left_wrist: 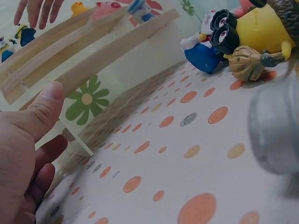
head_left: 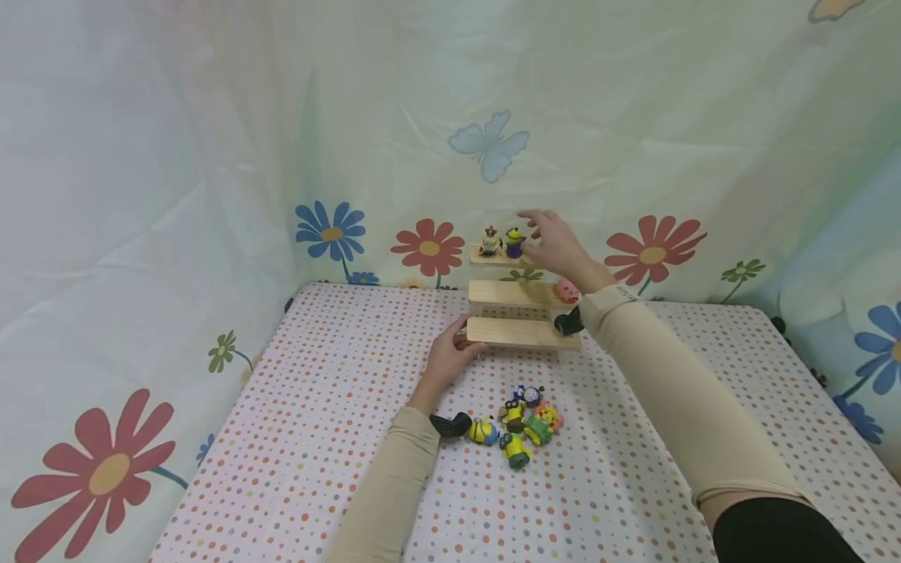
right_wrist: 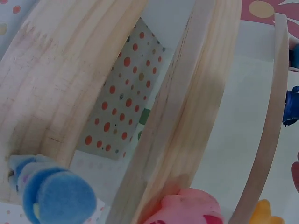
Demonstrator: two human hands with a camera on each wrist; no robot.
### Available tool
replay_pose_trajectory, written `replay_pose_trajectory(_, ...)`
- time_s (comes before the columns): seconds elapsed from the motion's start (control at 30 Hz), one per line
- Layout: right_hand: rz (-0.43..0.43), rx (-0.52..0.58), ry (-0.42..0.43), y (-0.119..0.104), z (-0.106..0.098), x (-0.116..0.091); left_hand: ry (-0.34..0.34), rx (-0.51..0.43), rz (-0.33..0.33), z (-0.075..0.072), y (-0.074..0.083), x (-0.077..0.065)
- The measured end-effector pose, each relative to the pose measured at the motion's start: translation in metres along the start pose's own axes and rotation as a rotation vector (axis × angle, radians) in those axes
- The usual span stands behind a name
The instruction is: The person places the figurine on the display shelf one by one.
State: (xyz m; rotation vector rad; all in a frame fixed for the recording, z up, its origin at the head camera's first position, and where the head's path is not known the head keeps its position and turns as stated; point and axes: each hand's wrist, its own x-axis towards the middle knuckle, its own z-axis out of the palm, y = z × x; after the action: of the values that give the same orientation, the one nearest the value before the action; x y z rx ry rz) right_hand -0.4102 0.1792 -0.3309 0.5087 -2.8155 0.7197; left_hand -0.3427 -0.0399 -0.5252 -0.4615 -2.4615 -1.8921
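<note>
A three-tier wooden display shelf (head_left: 521, 334) stands at the back of the table. My left hand (head_left: 450, 357) holds the left end of its bottom tier, thumb along the front edge. My right hand (head_left: 556, 242) is at the top tier, fingers extended and loosely bent, beside a yellow figurine in dark blue (head_left: 515, 244); nothing shows in its grasp. A yellow figurine with a crown (head_left: 490, 242) stands to the left of that one. Also on the shelf are a pink figurine (head_left: 566, 291) on the middle tier, a blue figurine (right_wrist: 63, 193) on the bottom tier and an orange-yellow figurine (left_wrist: 79, 8) on the top tier.
Several figurines lie clustered on the dotted tablecloth in front of the shelf, among them a yellow one with goggles (head_left: 515, 451) and a green-and-yellow one (head_left: 539, 428). A floral curtain (head_left: 394, 156) hangs behind. A grey cylinder (left_wrist: 275, 130) shows close up in the left wrist view.
</note>
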Motion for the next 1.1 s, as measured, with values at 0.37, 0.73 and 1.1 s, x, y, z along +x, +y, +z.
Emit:
replay_pose_trajectory(0.37,-0.084,-0.107,-0.039,-0.004,-0.002,0.002,-0.012,-0.012,-0.010,0.004,0.004,-0.004)
replay_pose_trajectory(0.73,0.013,-0.100,-0.006,-0.007,-0.009,0.006,0.001,-0.005,0.002,0.000,0.003,-0.002)
replay_pose_trajectory(1.1,-0.059,-0.175,-0.148,-0.011,-0.024,0.014,0.000,0.006,0.032,0.000,0.002,0.001)
